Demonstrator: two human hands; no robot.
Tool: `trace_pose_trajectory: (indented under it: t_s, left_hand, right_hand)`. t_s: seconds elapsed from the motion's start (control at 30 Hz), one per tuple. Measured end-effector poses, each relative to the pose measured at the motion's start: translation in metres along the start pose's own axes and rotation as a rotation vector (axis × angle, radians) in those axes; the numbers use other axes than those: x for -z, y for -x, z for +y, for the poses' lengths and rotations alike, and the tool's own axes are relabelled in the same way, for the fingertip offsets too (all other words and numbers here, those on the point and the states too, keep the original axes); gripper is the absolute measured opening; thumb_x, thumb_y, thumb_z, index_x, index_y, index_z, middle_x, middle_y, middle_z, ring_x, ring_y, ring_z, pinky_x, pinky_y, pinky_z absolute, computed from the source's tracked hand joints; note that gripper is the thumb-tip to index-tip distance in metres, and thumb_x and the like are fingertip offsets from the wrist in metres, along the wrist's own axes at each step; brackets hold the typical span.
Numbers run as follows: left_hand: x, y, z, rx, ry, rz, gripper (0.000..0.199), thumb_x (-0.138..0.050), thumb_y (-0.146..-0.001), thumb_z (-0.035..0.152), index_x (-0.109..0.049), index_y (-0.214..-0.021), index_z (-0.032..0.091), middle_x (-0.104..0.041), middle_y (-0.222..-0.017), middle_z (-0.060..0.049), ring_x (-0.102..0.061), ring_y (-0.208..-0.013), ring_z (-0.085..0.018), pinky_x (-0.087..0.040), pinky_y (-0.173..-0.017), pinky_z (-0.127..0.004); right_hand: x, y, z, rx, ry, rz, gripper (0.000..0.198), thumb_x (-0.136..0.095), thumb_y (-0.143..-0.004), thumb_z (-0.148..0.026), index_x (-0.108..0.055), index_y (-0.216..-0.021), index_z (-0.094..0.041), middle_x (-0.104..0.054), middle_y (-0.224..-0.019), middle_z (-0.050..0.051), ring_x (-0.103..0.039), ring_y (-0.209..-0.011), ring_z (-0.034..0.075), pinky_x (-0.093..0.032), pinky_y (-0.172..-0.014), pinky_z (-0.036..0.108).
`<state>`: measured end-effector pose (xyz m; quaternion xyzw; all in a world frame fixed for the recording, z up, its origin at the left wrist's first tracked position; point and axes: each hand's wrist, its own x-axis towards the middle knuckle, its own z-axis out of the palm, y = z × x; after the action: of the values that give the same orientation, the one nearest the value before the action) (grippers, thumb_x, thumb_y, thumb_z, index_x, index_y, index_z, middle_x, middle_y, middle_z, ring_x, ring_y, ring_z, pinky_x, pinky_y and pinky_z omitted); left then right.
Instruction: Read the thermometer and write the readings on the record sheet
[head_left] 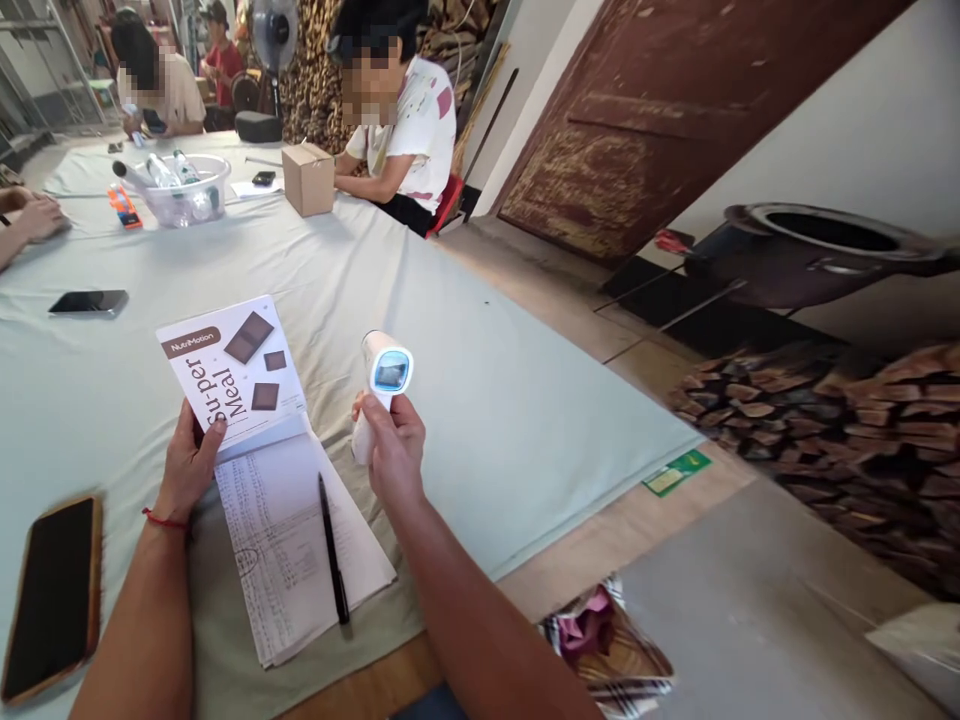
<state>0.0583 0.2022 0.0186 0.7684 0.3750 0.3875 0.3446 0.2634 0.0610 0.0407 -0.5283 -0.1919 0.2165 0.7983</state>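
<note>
Phone point(52, 595) on cloth-covered table point(465, 400) — L hand point(191, 460) pinches leaflet point(232, 370), R hand point(394, 445) grips thermometer point(384, 385).

The white packet point(232, 370) is showing the brand "NutriMotion" on a small brown label and the big brown words "Su-per Meal". The handwriting on the paper point(289, 545) below is looking too small to read.

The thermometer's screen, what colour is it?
Light blue, set in the white thermometer held by the right hand; head view.
</note>
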Motion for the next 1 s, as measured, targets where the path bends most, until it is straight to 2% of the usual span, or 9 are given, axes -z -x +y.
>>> trace_pose_trajectory:
  t_s: [0.1,0.53,0.67,0.77,0.9,1.0]
  left_hand:
    - [0.001,-0.001,0.001,0.004,0.002,-0.002,0.058,-0.056,-0.090,0.061,-0.053,-0.131,0.019,-0.069,-0.121,-0.011,-0.066,-0.106,-0.027,-0.054,-0.092,-0.040]
    - [0.001,-0.003,-0.001,-0.002,0.004,0.006,0.061,-0.056,-0.088,0.065,-0.055,-0.129,0.019,-0.069,-0.123,-0.012,-0.064,-0.110,-0.029,-0.053,-0.097,-0.043]
    - [0.001,-0.001,0.001,0.027,-0.019,-0.001,0.065,-0.055,-0.088,0.066,-0.052,-0.133,0.018,-0.068,-0.125,-0.011,-0.063,-0.111,-0.029,-0.052,-0.099,-0.044]
    - [0.001,0.000,0.001,0.033,0.007,-0.013,0.066,-0.056,-0.088,0.065,-0.051,-0.135,0.018,-0.067,-0.126,-0.011,-0.063,-0.112,-0.028,-0.051,-0.100,-0.043]
    - [-0.001,0.002,0.003,0.043,0.115,-0.015,0.064,-0.061,-0.086,0.063,-0.052,-0.131,0.019,-0.068,-0.124,-0.011,-0.064,-0.112,-0.028,-0.053,-0.099,-0.042]
    - [-0.003,0.004,0.003,0.063,0.232,-0.015,0.066,-0.066,-0.083,0.059,-0.051,-0.133,0.018,-0.068,-0.124,-0.012,-0.065,-0.111,-0.028,-0.055,-0.097,-0.041]
  right_hand:
    - [0.000,-0.002,-0.003,0.021,0.009,0.046,0.033,-0.070,-0.071,-0.050,-0.057,-0.075,-0.020,-0.054,-0.068,-0.003,-0.047,-0.065,0.012,-0.041,-0.062,0.026]
    - [-0.004,0.000,-0.001,0.002,0.020,-0.006,0.030,-0.069,-0.071,-0.046,-0.056,-0.079,-0.020,-0.055,-0.070,-0.004,-0.049,-0.067,0.012,-0.044,-0.066,0.027]
    - [-0.003,-0.003,0.005,-0.001,0.103,-0.022,0.036,-0.068,-0.072,-0.049,-0.060,-0.090,-0.020,-0.059,-0.077,-0.002,-0.052,-0.071,0.013,-0.045,-0.068,0.028]
    - [0.000,-0.006,0.011,-0.011,0.366,-0.077,0.040,-0.068,-0.073,-0.048,-0.063,-0.101,-0.021,-0.064,-0.088,0.001,-0.057,-0.077,0.016,-0.048,-0.072,0.031]
    - [0.010,-0.009,0.020,0.042,0.940,-0.154,0.039,-0.071,-0.073,-0.034,-0.066,-0.109,-0.021,-0.062,-0.112,0.009,-0.061,-0.099,0.024,-0.049,-0.085,0.035]
    - [0.016,-0.010,0.025,0.077,1.271,-0.214,0.038,-0.070,-0.077,-0.027,-0.066,-0.113,-0.016,-0.061,-0.115,0.015,-0.060,-0.106,0.029,-0.048,-0.089,0.038]
